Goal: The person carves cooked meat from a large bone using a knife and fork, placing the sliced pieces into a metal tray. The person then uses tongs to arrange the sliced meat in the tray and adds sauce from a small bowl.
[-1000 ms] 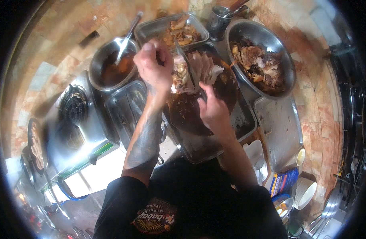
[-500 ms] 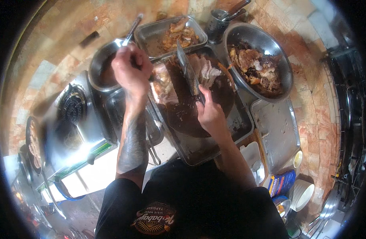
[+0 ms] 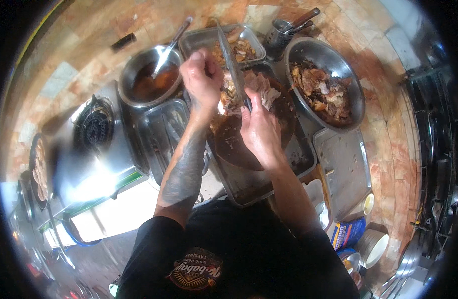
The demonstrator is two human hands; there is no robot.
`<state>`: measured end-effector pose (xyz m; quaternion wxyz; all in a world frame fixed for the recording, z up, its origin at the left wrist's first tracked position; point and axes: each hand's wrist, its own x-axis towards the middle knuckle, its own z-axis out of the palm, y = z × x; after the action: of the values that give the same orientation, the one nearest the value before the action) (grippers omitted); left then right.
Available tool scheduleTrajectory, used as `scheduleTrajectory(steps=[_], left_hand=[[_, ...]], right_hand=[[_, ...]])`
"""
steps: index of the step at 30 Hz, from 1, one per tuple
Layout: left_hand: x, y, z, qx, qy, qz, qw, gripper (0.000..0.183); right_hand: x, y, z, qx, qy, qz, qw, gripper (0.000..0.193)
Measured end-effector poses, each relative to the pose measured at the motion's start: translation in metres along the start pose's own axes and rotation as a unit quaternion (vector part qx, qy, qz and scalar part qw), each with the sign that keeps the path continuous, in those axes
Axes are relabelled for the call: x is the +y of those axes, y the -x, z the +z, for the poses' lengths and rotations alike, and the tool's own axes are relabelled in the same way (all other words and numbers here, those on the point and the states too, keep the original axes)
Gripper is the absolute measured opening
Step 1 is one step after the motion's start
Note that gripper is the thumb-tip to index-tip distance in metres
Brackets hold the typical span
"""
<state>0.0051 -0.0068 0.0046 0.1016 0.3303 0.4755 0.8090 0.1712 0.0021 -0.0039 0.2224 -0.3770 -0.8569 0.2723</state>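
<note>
At 10 o'clock from the dark round chopping board (image 3: 239, 152), a steel bowl (image 3: 139, 61) holds brown sauce and a spoon (image 3: 164, 56); at 11, a metal tray (image 3: 191, 44) carries browned pieces. Between those directions hangs the left hand (image 3: 201, 74), its fingers curled in a loose fist; I cannot tell whether they hold anything or touch the cooked meat (image 3: 230, 97) just beside it, toward the board's 11. The knife (image 3: 231, 59) points to 11, its blade between that meat and a row of slices (image 3: 270, 93) at the board's 12 to 1. The right hand (image 3: 261, 128), near the centre, is closed firmly round the handle. A large bowl (image 3: 321, 47) of meat sits at 2. The step in hand looks like slicing; another cut would call for steadying the meat, left fingertips tucked away from the edge.
</note>
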Motion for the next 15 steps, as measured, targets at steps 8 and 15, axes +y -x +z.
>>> scheduleTrajectory(steps=[8,15], left_hand=[[-0.001,0.004,-0.001,0.009,0.057,-0.048,0.997,0.046],[-0.001,0.004,0.005,0.006,0.076,-0.035,0.996,0.051]], right_hand=[[0.012,0.020,0.010,-0.048,0.013,0.067,0.997,0.047],[0.020,0.065,0.015,0.035,0.051,-0.025,0.998,0.047]])
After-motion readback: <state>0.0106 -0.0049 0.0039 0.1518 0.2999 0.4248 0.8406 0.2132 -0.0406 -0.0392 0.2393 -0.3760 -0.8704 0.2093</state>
